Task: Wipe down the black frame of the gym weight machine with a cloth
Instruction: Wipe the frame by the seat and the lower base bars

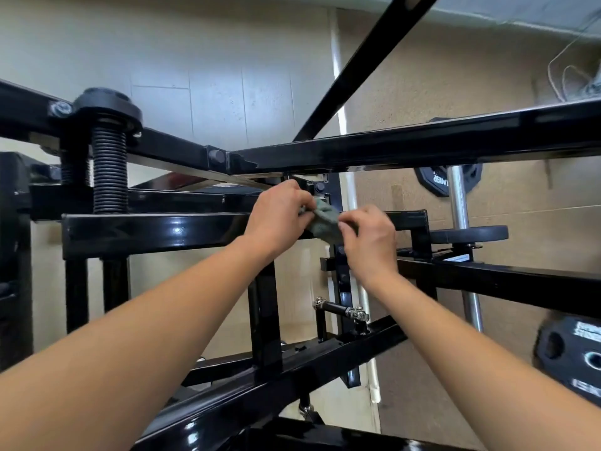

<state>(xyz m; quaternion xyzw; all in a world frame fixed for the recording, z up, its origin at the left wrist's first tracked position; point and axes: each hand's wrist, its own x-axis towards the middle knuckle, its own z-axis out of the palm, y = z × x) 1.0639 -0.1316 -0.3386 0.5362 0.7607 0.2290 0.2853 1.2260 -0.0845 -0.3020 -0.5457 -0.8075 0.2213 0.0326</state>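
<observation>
Head-worn view, close on frame (156,231)

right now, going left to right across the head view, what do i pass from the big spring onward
black coiled spring → left hand → green cloth → right hand → chrome post → weight plate at the far right

Most of the grey-green cloth (325,222) is covered by the left hand (276,219) and right hand (370,242) pinching it, so its full shape can't be told. Both forearms are cut by the bottom edge. Beams of the black frame (156,229) run off the left, right and bottom edges. The top edge crops the diagonal bar (367,63). At the right edge the lower weight plate (569,353) is cropped and blurred, print unreadable. The top beam half hides the upper weight plate (435,182), lettering partial. Top right, the cords (572,76) are a blurred tangle.
</observation>
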